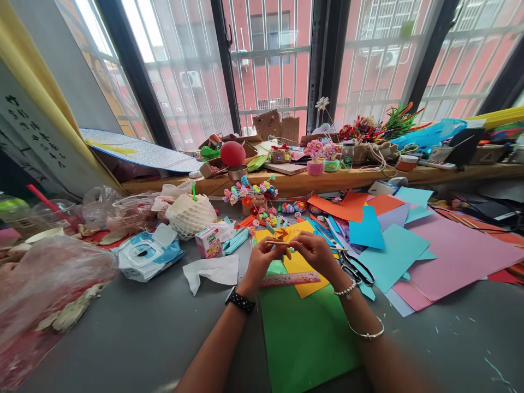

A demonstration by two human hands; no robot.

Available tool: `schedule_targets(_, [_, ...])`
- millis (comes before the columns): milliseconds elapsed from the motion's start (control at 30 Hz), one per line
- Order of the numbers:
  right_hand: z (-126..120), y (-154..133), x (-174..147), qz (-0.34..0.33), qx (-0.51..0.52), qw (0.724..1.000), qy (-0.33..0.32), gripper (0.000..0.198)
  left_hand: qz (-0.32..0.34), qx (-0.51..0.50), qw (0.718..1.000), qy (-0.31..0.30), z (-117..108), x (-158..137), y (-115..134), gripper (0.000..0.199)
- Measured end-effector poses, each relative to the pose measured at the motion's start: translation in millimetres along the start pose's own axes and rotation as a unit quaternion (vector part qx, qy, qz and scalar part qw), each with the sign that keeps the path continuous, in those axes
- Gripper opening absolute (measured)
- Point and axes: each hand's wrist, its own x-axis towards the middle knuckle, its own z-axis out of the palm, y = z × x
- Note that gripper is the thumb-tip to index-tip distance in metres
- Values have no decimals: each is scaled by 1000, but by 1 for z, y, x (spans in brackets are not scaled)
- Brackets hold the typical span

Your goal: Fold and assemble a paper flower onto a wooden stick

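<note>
My left hand point(260, 261) is closed, its fingers pinching a thin wooden stick point(277, 243). Folded orange-yellow paper point(281, 233) shows at the stick, with part of it hanging below. At the stick's other end, the fingers of my right hand point(314, 252) are pinched together; their tips partly hide the contact. Beneath both hands lie yellow paper sheets point(305, 266), a pink patterned ruler point(292, 279) and a large green sheet point(307, 333). Black-handled scissors point(357, 268) rest just right of my right hand.
Blue, orange and pink paper point(458, 256) spreads to the right. Leftward are a wet-wipes pack point(148, 254), a small box point(209, 242), a white tissue point(213, 273), a net-wrapped fruit point(191, 216) and plastic bags point(53, 289). Behind, a wooden ledge point(172, 184) carries craft flowers and a red ball point(232, 154).
</note>
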Motion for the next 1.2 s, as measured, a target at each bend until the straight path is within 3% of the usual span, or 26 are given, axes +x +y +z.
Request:
schedule_targets(300, [-2,4,1,2,-20,999,-43,28,-13,36,999,-24,-6,4,0,31])
schedule_targets(567, [-2,6,0,36,-4,998,-47,22,-37,34,993,-106,-9,3,4,33])
schedule_targets(900, [2,8,0,51,-10,996,-75,22,-62,64,994,-63,-11,4,-1,35])
schedule_targets(1200, [5,4,-3,-29,-98,995,-19,20,-113,21,993,-32,-11,4,-2,41])
